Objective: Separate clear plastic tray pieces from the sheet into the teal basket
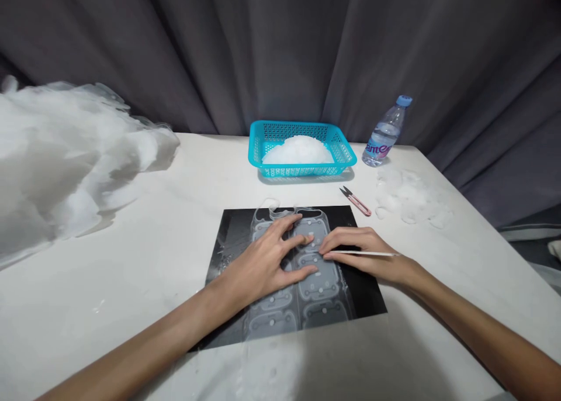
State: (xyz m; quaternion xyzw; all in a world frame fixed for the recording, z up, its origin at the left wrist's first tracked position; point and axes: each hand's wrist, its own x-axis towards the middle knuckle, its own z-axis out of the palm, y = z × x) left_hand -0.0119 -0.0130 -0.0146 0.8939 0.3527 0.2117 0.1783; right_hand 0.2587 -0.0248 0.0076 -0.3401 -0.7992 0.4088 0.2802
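Observation:
A clear, translucent sheet (272, 322) with rows of rounded rectangular moulded shapes lies over a black board (368, 296). My left hand (272, 252) presses on this sheet, fingers spread apart. Close to its right, my right hand (363, 249) pinches a thin white stick-like tool (363, 253), whose shaft points back toward the wrist. The tool's tip is at the sheet, hidden by the fingertips, so its kind cannot be made out. A thin strip (280, 209) of clear material curls at the sheet's far edge.
Behind the board stands a blue plastic basket (302, 170) holding a white heap (300, 149). Pink thread snips (357, 202), a water bottle (383, 135) and clear scraps (412, 196) are to the right. A large pile of translucent sheets (65, 161) covers the table's left side.

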